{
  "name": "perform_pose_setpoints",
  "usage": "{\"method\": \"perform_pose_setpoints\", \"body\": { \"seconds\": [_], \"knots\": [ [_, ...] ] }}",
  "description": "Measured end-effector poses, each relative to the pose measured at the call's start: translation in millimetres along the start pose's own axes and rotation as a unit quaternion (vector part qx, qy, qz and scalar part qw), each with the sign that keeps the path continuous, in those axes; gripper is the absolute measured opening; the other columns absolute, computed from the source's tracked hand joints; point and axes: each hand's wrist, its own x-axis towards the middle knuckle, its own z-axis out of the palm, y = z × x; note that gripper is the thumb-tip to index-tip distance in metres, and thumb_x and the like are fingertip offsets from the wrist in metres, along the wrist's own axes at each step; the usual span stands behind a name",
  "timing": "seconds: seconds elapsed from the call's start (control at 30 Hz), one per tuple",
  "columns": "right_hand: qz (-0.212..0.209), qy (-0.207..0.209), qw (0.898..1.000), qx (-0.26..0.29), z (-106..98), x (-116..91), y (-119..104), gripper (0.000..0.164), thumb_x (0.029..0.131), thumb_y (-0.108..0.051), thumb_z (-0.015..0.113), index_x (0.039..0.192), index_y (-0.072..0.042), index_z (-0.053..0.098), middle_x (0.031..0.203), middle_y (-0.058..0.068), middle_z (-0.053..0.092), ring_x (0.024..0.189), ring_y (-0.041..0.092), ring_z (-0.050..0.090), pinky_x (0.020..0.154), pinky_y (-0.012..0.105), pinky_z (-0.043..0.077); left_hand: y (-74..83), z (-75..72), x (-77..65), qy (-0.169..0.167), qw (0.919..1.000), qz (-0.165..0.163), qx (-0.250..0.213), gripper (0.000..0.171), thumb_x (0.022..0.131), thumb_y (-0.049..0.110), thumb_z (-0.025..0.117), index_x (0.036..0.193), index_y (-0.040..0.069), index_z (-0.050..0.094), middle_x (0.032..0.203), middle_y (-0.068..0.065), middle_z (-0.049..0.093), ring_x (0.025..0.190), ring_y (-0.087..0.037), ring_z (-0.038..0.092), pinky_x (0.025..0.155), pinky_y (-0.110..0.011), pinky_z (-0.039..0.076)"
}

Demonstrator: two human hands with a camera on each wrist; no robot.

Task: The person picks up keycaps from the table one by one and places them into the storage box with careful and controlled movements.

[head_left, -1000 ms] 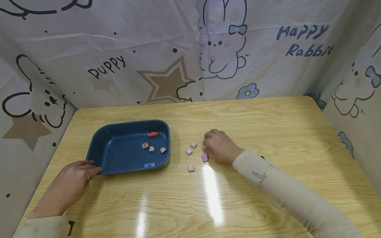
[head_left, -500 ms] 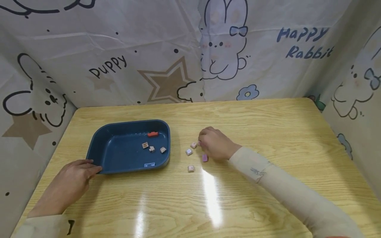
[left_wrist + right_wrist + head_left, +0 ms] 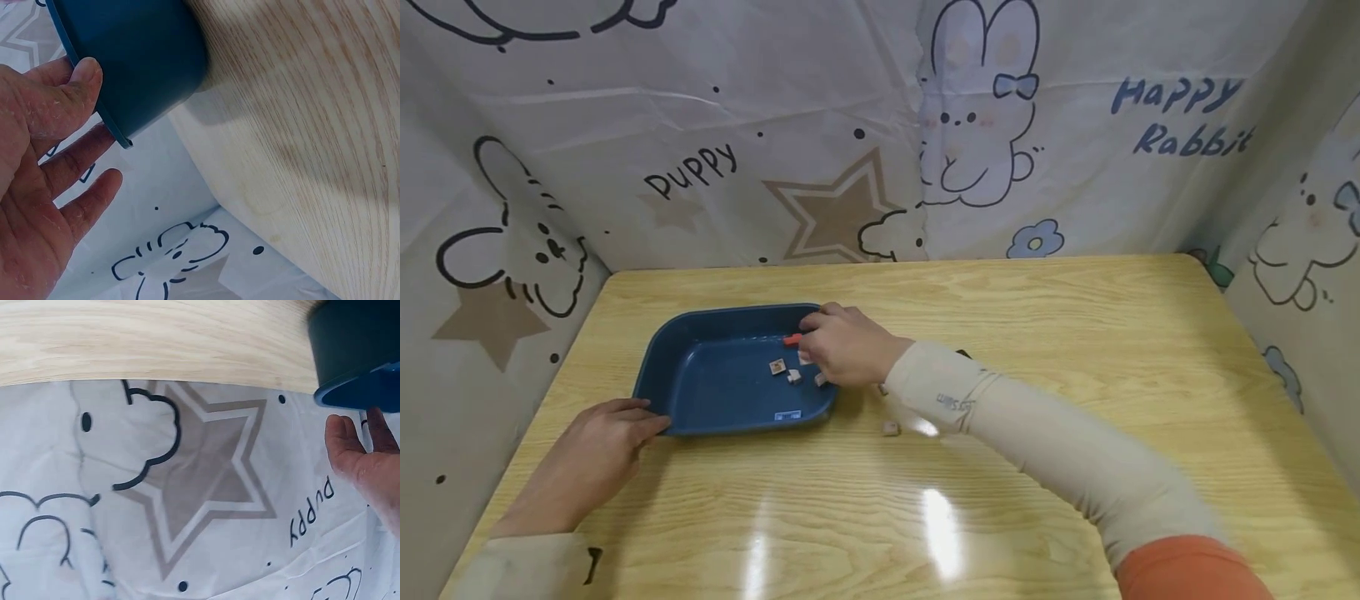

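My left hand [image 3: 606,446] grips the near-left corner of a deep blue plastic tray [image 3: 737,430]; in the left wrist view, its thumb [image 3: 87,74] lies over the rim. Over the tray's right end hangs my right hand [image 3: 850,343], fingers bent downward. A pale keycap-like piece [image 3: 805,358] shows just beneath its fingertips. The right wrist view has the fingers apart beside the rim, and no piece appears between them. Lying in the tray are a square printed piece [image 3: 777,367], small whitish pieces [image 3: 794,377], an orange piece [image 3: 792,339] and a blue printed piece [image 3: 787,415].
On the wooden table [image 3: 1037,317], a pale keycap [image 3: 891,428] lies right of the tray. Another small piece [image 3: 883,389] is partly covered by my right sleeve [image 3: 1000,408]. A printed cloth [image 3: 820,125] encloses the back and sides.
My right hand has moved left from the loose keycaps to above the tray's right end. One more pale piece shows inside there. My left hand keeps its hold on the tray; the view shifts slightly.
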Motion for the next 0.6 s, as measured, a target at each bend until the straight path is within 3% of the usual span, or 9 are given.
{"method": "perform_pose_setpoints", "body": {
  "seconds": [0.17, 0.3, 0.43, 0.6],
  "knots": [
    [0.002, -0.046, 0.999, -0.017, 10, 14, -10, 0.031, 0.1, -0.028, 0.042, 0.114, -0.026, 0.07, 0.144, 0.001, 0.051, 0.129, 0.029, 0.047, 0.109, 0.047, 0.047, 0.2, 0.3, -0.7, 0.009, 0.9999, 0.006, -0.003, 0.031, 0.063, -0.014, 0.069, 0.087, 0.003, 0.076, 0.083, -0.01, 0.074, 0.085, -0.031, 0.07, 0.078, -0.046, 0.06],
    [0.017, -0.067, 0.997, -0.02, 15, 18, -13, 0.033, 0.1, -0.031, 0.043, 0.123, -0.027, 0.065, 0.155, 0.0, 0.037, 0.14, 0.035, 0.034, 0.117, 0.051, 0.037, -0.1, 1.4, -0.5, 0.017, 0.9998, 0.01, -0.005, 0.031, 0.063, -0.015, 0.068, 0.086, 0.003, 0.076, 0.082, -0.01, 0.074, 0.085, -0.03, 0.07, 0.078, -0.045, 0.06],
    [0.047, -0.05, 0.997, -0.025, 15, 17, -9, 0.038, 0.1, -0.033, 0.043, 0.135, -0.023, 0.055, 0.159, 0.005, 0.028, 0.145, 0.037, 0.027, 0.118, 0.052, 0.035, -1.4, 2.6, -0.3, 0.017, 0.9998, 0.011, -0.004, 0.032, 0.062, -0.016, 0.068, 0.087, 0.004, 0.076, 0.082, -0.01, 0.074, 0.085, -0.03, 0.07, 0.079, -0.046, 0.06],
    [0.084, -0.005, 0.996, 0.001, 9, 8, 4, 0.04, 0.1, -0.033, 0.045, 0.136, -0.016, 0.052, 0.154, 0.012, 0.033, 0.142, 0.035, 0.031, 0.117, 0.053, 0.037, -2.3, 2.3, -1.6, 0.015, 0.9999, 0.008, -0.002, 0.033, 0.062, -0.016, 0.069, 0.087, 0.004, 0.076, 0.083, -0.009, 0.075, 0.085, -0.029, 0.07, 0.078, -0.045, 0.06]
  ]
}}
